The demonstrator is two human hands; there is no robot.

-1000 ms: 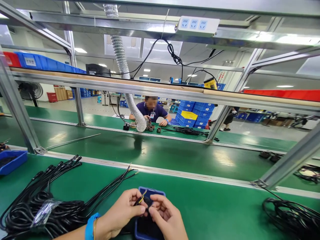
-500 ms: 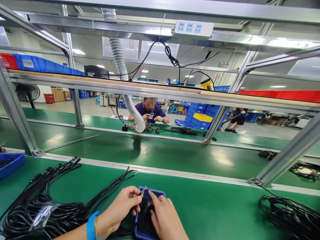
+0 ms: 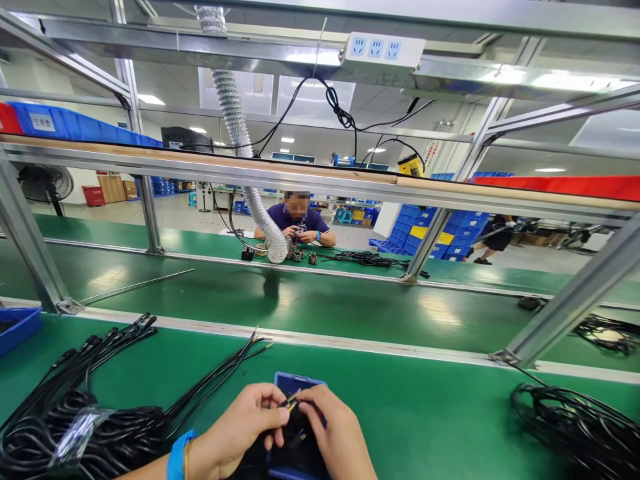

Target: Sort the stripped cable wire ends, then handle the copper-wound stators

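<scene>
My left hand (image 3: pixel 255 420), with a blue wristband, pinches the end of a black cable; its thin stripped wires (image 3: pixel 293 403), one of them yellow, stick out past the fingertips. My right hand (image 3: pixel 336 427) is closed at those wire tips, thumb and forefinger together; what lies between them is too small to make out. Both hands are above a small blue bin (image 3: pixel 300 381) holding dark parts, partly hidden by the hands. Left of it, a bundle of black cables (image 3: pixel 125 433) wrapped with clear film lies on the green bench, several bare ends pointing toward the back.
Coiled black cable (image 3: pixel 565 427) lies at the right. Another blue bin (image 3: pixel 23 327) stands at the far left. Metal frame posts (image 3: pixel 575 300) rise from the bench. A silver duct (image 3: pixel 255 207) hangs beyond, near a seated co-worker (image 3: pixel 305 223) at the opposite bench.
My right hand has come up from over the bin's contents to the wire tips, its fingers now drawn together. The left hand keeps its pinch on the cable end.
</scene>
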